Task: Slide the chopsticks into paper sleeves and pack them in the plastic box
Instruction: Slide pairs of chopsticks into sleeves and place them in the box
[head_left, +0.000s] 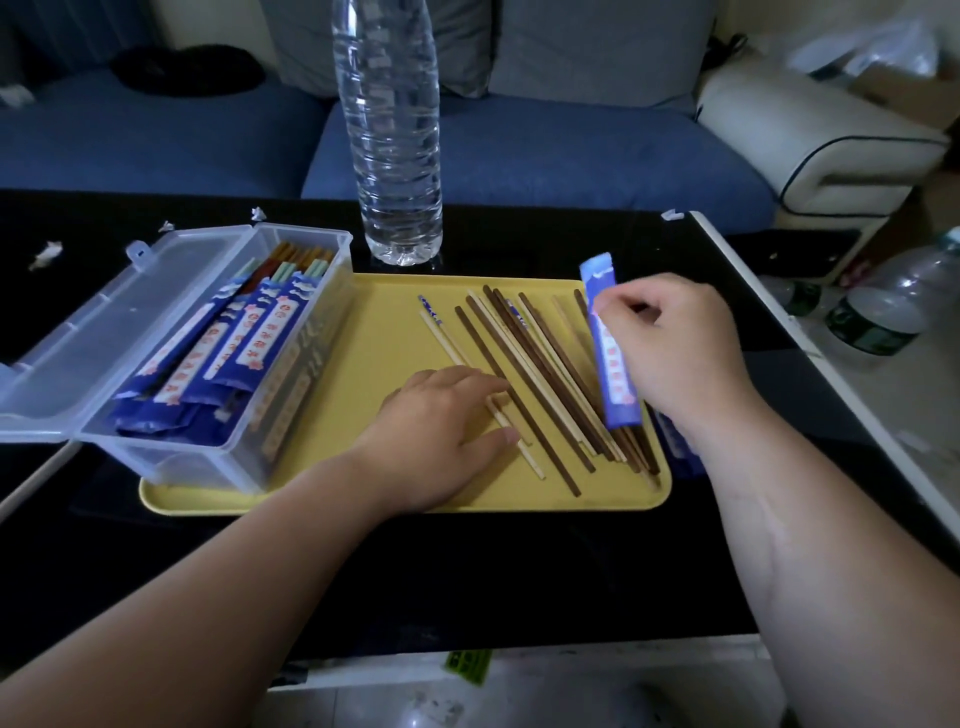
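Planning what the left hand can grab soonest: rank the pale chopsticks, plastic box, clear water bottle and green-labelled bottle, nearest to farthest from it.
1. Pale chopsticks: touching the left hand, on the yellow tray.
2. Plastic box: just left of the hand.
3. Clear water bottle: upright behind the tray.
4. Green-labelled bottle: far to the right.

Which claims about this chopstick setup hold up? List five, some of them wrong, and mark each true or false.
1. The lid of the plastic box stands open. True.
2. The right hand holds a blue paper sleeve. True.
3. The plastic box is empty. False: sleeved chopsticks lie inside it.
4. The water bottle lies on its side on the yellow tray. False: it stands upright on the table, behind the yellow tray.
5. Several loose chopsticks lie on the yellow tray. True.
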